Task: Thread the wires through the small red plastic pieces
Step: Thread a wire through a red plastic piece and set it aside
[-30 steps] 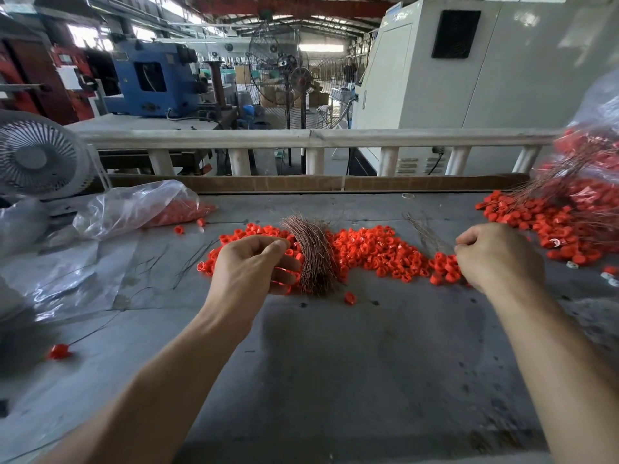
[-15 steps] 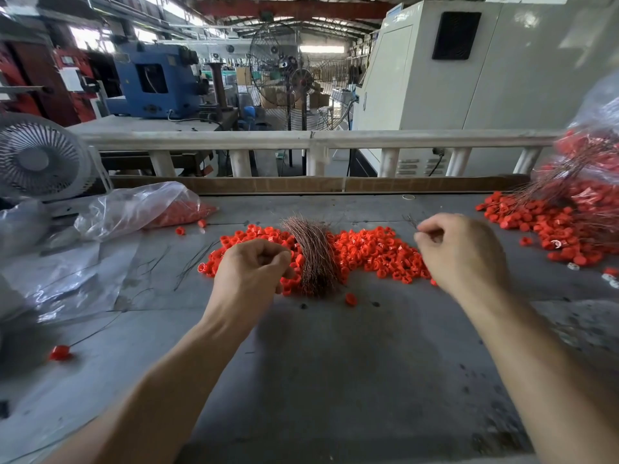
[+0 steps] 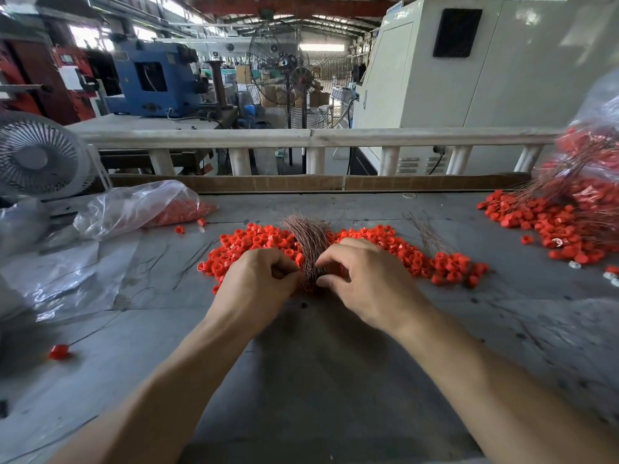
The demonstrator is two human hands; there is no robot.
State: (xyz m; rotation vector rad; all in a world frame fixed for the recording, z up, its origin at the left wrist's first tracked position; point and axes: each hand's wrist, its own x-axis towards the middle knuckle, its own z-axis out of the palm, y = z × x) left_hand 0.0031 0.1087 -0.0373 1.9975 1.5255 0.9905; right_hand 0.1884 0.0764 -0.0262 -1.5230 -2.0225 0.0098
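White desk fan [image 3: 38, 155] at bench's far-left corner; crumpled clear plastic sheet [image 3: 63, 272] along left edge; pedestal fan [image 3: 279, 63] beyond railing [image 3: 318, 137].

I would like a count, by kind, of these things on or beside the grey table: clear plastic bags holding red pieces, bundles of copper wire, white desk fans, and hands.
Clear plastic bags with red pieces: 2
Copper wire bundles in the middle pile: 1
White desk fans: 1
Hands: 2, left hand, right hand
Total: 6

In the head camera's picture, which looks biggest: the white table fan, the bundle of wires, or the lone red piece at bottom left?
1. White table fan
2. Bundle of wires, partly hidden by the hands
3. Lone red piece
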